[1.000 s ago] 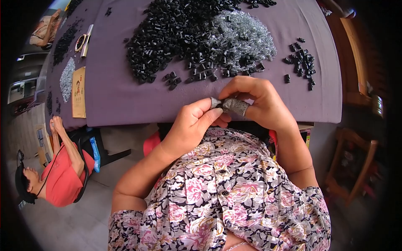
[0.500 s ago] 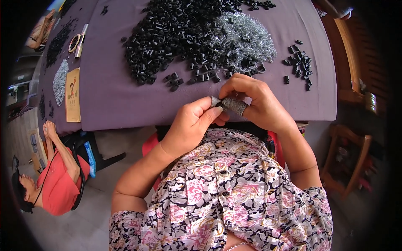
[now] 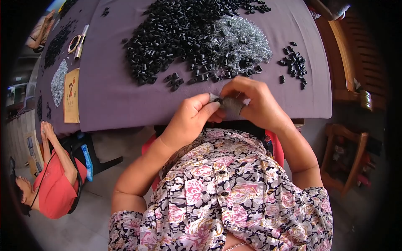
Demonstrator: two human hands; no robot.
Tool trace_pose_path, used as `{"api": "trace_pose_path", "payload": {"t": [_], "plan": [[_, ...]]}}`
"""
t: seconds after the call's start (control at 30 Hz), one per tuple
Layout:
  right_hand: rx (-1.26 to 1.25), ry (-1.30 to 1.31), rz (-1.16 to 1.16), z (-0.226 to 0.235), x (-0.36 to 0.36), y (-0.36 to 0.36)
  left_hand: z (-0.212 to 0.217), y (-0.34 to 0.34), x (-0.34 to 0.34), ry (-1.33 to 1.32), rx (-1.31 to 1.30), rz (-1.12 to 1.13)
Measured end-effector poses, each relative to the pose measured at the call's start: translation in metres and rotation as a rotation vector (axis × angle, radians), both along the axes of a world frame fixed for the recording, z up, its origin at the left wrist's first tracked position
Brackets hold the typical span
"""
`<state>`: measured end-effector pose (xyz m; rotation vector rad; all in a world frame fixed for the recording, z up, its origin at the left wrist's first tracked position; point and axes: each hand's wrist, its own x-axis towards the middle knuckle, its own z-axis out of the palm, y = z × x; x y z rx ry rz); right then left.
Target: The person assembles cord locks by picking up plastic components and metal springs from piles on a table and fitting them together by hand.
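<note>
My left hand [image 3: 188,119] is closed, pinching a small black plastic part [image 3: 218,101] between thumb and forefinger near the table's front edge. My right hand [image 3: 260,102] meets it from the other side, its fingers curled and pressed in at the same part. Grey wraps [image 3: 233,105] cover some of the fingertips. The fingers hide most of the part. Beyond my hands lies a large heap of small black plastic tubes [image 3: 167,46], with a pile of thin metal springs [image 3: 245,42] at its right side.
A small group of black pieces [image 3: 295,62] lies to the right on the purple tablecloth [image 3: 109,96]. At left are a yellow booklet [image 3: 71,96], a roll of tape [image 3: 74,43] and more springs [image 3: 59,83]. A co-worker in red [image 3: 58,186] sits at left; a wooden chair [image 3: 345,159] stands right.
Both hands stay together at the black part, with only a slight shift of the fingers; the right wrist has turned a little. The whole view has moved slightly.
</note>
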<state>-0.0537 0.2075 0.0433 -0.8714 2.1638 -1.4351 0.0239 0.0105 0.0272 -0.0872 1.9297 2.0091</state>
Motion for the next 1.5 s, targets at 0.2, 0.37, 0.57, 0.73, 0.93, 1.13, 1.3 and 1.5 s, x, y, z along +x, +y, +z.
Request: {"api": "trace_pose_path", "payload": {"t": [0.2, 0.37, 0.57, 0.73, 0.93, 1.13, 1.3, 1.5], "plan": [[-0.032, 0.166, -0.293, -0.014, -0.025, 0.014, -0.003, -0.019, 0.006, -0.035, 0.057, 0.058], [0.119, 0.356, -0.119, -0.013, -0.022, 0.001, -0.002, -0.023, 0.007, -0.030, 0.047, 0.070], [0.344, 0.694, -0.059, -0.017, -0.031, -0.022, -0.002, -0.022, 0.008, -0.050, 0.057, 0.080], [0.363, 0.729, -0.021, -0.014, -0.034, -0.020, -0.002, -0.020, 0.012, -0.055, 0.097, 0.096], [0.324, 0.731, -0.014, -0.011, -0.029, -0.011, 0.001, -0.015, 0.012, -0.050, 0.076, 0.097], [-0.041, 0.006, 0.063, 0.014, -0.006, -0.017, 0.004, -0.006, 0.013, 0.040, -0.072, 0.092], [-0.071, -0.228, 0.035, 0.002, -0.003, -0.013, 0.006, -0.003, 0.012, 0.133, -0.173, 0.073], [-0.110, -0.318, 0.055, 0.001, -0.006, -0.009, 0.010, -0.004, 0.010, 0.262, -0.309, 0.033]]}}
